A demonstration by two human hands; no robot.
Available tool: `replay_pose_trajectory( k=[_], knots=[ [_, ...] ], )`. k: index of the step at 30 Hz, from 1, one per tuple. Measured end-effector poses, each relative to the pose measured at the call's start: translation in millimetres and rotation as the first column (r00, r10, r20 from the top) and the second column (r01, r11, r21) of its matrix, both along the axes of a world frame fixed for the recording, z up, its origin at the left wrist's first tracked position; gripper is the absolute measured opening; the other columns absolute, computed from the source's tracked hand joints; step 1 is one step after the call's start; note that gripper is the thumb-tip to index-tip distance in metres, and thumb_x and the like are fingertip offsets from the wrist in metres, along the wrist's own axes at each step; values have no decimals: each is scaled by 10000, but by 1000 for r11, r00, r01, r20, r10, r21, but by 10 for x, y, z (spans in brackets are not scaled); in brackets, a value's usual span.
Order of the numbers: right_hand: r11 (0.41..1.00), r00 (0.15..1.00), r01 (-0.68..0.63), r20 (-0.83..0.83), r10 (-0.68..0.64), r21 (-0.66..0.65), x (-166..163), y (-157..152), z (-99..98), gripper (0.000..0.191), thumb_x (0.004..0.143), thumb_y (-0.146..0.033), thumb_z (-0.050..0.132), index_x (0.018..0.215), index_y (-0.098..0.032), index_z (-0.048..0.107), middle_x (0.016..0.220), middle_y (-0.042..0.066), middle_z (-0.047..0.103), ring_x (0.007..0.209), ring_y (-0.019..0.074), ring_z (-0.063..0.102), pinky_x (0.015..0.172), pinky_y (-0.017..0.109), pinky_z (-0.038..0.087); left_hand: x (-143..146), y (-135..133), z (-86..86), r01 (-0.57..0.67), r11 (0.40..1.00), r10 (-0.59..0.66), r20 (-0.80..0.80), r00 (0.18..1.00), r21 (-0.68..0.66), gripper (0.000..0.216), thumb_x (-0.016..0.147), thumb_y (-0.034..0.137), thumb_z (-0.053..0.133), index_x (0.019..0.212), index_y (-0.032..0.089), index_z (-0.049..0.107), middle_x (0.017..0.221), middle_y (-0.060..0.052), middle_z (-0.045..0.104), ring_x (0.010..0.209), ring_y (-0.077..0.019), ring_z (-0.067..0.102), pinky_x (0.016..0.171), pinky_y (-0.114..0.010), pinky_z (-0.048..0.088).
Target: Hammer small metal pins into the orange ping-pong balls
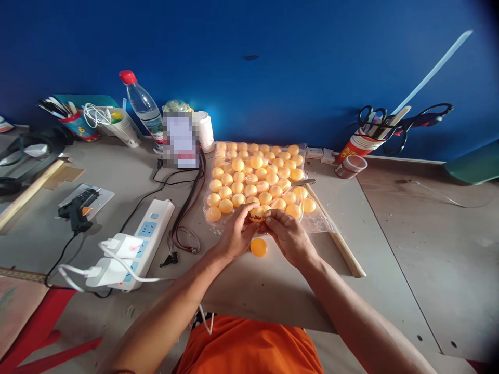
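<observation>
An orange ping-pong ball [256, 213] with dark markings on its front is pinched between the fingers of my left hand [237, 234]. From the other side, the closed thumb and fingertips of my right hand [290, 236] press at the same ball; whether anything small lies between them is hidden. Just below my fingers a loose orange ball [259, 247] rests on the grey table [273, 291]. Right behind my hands lies a clear plastic bag [315, 221] with many orange balls [251, 179] in it.
Wooden-handled tool [346, 254] lies right of the bag. Left are a white power strip [156, 215] with chargers, black cables [187, 208] and a glue gun [80, 208]. A bottle [144, 106], a phone [181, 137] and a cup of scissors [360, 143] stand along the blue wall.
</observation>
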State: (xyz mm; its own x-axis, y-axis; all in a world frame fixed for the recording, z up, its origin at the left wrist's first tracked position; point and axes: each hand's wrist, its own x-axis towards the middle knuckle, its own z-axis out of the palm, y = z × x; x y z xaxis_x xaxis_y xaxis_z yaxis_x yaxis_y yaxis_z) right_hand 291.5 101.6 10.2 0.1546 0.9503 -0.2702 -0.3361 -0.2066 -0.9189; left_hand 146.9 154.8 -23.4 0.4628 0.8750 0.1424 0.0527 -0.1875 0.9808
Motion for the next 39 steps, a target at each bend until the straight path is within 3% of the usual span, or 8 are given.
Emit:
replay_pose_trajectory(
  k=[6, 14, 20, 30, 35, 39],
  knots=[
    [1000, 999, 14, 38, -14, 3, -28, -3, -16, 225, 747, -402, 720, 808, -200, 641, 668, -6, 647, 691, 168, 605, 784, 355, 507, -27, -21, 16, -21, 986, 39, -104, 994, 167, 388, 903, 217, 583, 1290, 209, 553, 1129, -93, 667, 1039, -229, 646, 918, -382, 553],
    [998, 995, 54, 85, -52, -15, -84, 1, 7, 189, 748, -373, 694, 766, -202, 615, 652, -5, 647, 675, 176, 629, 753, 350, 518, -35, -38, 56, -36, 922, 105, -161, 981, 385, 410, 875, 96, 544, 1275, 186, 526, 1239, -116, 633, 1129, -225, 616, 959, -381, 534],
    [997, 997, 71, 21, -71, -3, -105, 10, 18, 182, 729, -360, 709, 759, -213, 605, 630, -17, 632, 642, 158, 601, 742, 344, 515, -27, -48, 89, -41, 916, 120, -174, 977, 400, 402, 879, 93, 534, 1268, 191, 523, 1250, -115, 633, 1139, -224, 615, 963, -380, 533],
    [994, 993, 109, 53, -109, 8, -136, 20, -5, 150, 739, -322, 688, 778, -207, 601, 633, -20, 627, 633, 146, 582, 715, 326, 498, -19, -71, 69, -51, 915, 136, -187, 973, 401, 369, 923, 145, 508, 1289, 194, 511, 1259, -124, 627, 1164, -237, 602, 987, -399, 512],
    [990, 990, 142, -22, -142, -1, -154, 22, 27, 235, 699, -338, 751, 735, -215, 554, 604, -40, 607, 597, 137, 567, 673, 318, 498, -12, -102, 94, -35, 900, 123, -174, 977, 435, 379, 919, 120, 495, 1292, 189, 502, 1274, -129, 619, 1169, -233, 598, 992, -391, 509],
    [995, 990, 96, -99, -97, -16, -124, 27, 59, 294, 679, -372, 794, 709, -218, 546, 593, -38, 602, 591, 137, 565, 673, 323, 497, -4, -102, 89, -45, 932, 106, -153, 983, 359, 384, 910, 126, 513, 1287, 197, 516, 1263, -120, 629, 1156, -238, 605, 978, -395, 520]
  ],
)
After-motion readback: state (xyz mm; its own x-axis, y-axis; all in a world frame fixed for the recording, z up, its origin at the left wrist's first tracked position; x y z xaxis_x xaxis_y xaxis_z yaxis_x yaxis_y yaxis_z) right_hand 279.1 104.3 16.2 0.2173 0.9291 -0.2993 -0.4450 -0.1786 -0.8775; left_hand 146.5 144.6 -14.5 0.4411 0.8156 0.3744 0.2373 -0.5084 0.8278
